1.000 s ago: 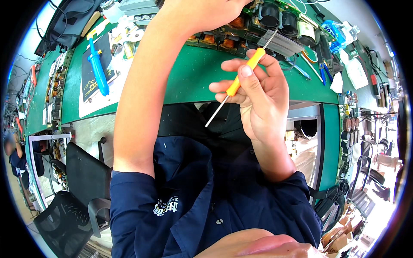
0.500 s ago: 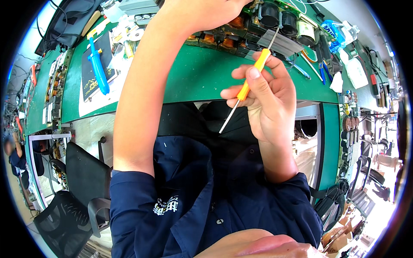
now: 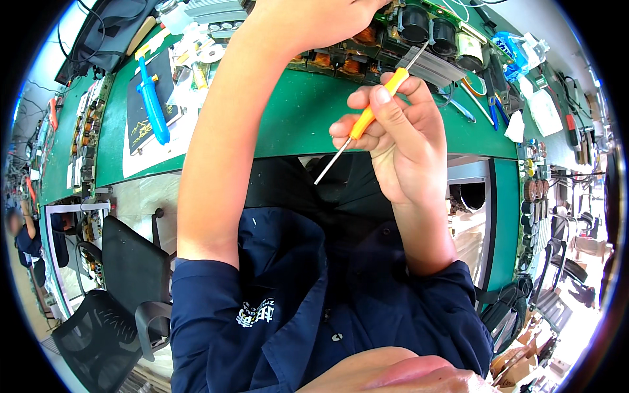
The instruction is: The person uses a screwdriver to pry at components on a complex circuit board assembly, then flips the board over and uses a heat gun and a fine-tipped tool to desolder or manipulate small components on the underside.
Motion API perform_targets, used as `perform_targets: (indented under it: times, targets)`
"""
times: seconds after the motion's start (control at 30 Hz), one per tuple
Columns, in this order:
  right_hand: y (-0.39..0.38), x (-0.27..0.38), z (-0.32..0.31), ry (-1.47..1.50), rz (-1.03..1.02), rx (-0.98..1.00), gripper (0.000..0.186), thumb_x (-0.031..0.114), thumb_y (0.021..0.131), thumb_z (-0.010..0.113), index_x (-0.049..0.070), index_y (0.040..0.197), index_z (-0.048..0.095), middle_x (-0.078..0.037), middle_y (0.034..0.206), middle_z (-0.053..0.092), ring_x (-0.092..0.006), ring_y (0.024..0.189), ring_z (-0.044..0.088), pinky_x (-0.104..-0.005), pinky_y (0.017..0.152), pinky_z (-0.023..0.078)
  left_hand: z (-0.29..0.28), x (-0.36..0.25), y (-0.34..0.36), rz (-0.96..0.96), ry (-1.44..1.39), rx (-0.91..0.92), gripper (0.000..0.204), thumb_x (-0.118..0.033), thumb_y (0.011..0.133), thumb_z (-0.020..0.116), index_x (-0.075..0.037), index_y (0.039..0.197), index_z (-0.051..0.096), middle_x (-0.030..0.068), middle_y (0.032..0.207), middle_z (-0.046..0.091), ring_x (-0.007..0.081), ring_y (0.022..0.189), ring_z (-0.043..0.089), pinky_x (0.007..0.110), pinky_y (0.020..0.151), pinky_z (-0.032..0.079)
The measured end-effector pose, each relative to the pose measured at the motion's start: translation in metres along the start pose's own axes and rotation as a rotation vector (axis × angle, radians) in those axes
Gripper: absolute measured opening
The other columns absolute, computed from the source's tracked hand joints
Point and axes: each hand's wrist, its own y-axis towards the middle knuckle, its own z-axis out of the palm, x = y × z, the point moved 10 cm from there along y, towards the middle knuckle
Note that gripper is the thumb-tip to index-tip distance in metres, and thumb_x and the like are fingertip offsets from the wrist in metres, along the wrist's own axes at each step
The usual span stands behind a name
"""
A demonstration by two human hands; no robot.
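Note:
My right hand [image 3: 396,131] holds a double-ended screwdriver by its yellow handle [image 3: 362,121], thumb across it and fingers loosely curled. One thin shaft points down toward me; the other reaches up beside black cylindrical capacitors [image 3: 415,25] and a finned metal heatsink [image 3: 443,72] on a circuit board assembly [image 3: 322,61] with copper coils. Whether that tip touches anything is unclear. My left hand [image 3: 334,18] lies over the same assembly at the top edge, its forearm crossing the bench; its fingertips are hidden, so I cannot tell what they grip.
The green bench [image 3: 282,131] carries a blue tool [image 3: 154,111], a black notebook [image 3: 141,141], pliers [image 3: 499,112] and a blue bottle [image 3: 508,54]. More boards [image 3: 531,196] line both sides. An office chair [image 3: 118,262] stands at left; a person [image 3: 26,242] is at far left.
The screwdriver and my right hand shifted right, then back left and slightly up, the lower shaft rising. My left hand remains at the board, with slight rightward drift of the forearm.

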Motion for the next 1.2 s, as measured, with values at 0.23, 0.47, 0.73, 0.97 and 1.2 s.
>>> perform_targets:
  times: [0.23, 0.47, 0.73, 0.97, 1.2]
  targets:
    - [-0.004, 0.006, -0.007, 0.077, 0.057, 0.004, 0.028, 0.012, 0.100, 0.060, -0.002, 0.114, 0.040, -0.021, 0.094, 0.067, -0.0312, 0.070, 0.073, -0.0412, 0.063, 0.064, 0.002, 0.004, 0.002, -0.007, -0.010, 0.008, 0.023, -0.028, 0.089, 0.062, -0.008, 0.083, 0.070, 0.0165, 0.073, 0.067, 0.0381, 0.074, 0.066, 0.047, 0.067, 0.052]
    - [-0.009, 0.011, -0.016, 0.083, 0.099, 0.015, 0.026, 0.013, 0.101, 0.060, -0.001, 0.115, 0.043, -0.020, 0.091, 0.067, -0.0277, 0.062, 0.069, -0.0389, 0.056, 0.059, 0.001, 0.003, 0.002, -0.018, 0.007, 0.023, 0.023, -0.028, 0.089, 0.062, -0.007, 0.082, 0.069, 0.0170, 0.073, 0.066, 0.0385, 0.075, 0.066, 0.047, 0.066, 0.051]
    - [-0.013, 0.017, -0.027, 0.039, 0.133, 0.029, 0.025, 0.012, 0.101, 0.059, 0.000, 0.119, 0.047, -0.017, 0.088, 0.067, -0.0257, 0.058, 0.067, -0.0343, 0.050, 0.055, 0.001, -0.001, 0.003, 0.048, 0.011, 0.018, 0.023, -0.028, 0.089, 0.062, -0.006, 0.081, 0.067, 0.0162, 0.073, 0.065, 0.0382, 0.074, 0.065, 0.047, 0.065, 0.051]
    - [-0.013, 0.021, -0.032, 0.007, 0.155, 0.054, 0.024, 0.011, 0.101, 0.058, 0.000, 0.120, 0.048, -0.017, 0.085, 0.067, -0.0249, 0.057, 0.067, -0.0325, 0.049, 0.054, 0.001, -0.001, 0.003, 0.021, 0.004, 0.020, 0.024, -0.028, 0.089, 0.062, -0.006, 0.082, 0.068, 0.0156, 0.073, 0.066, 0.0375, 0.074, 0.066, 0.046, 0.065, 0.051]
    - [-0.013, 0.017, -0.031, 0.026, 0.178, 0.094, 0.025, 0.013, 0.102, 0.058, 0.000, 0.120, 0.048, -0.016, 0.085, 0.067, -0.0251, 0.061, 0.069, -0.0332, 0.053, 0.056, 0.000, 0.000, 0.001, 0.010, -0.007, 0.024, 0.023, -0.027, 0.090, 0.062, -0.006, 0.082, 0.068, 0.0159, 0.074, 0.066, 0.0378, 0.074, 0.066, 0.047, 0.066, 0.051]
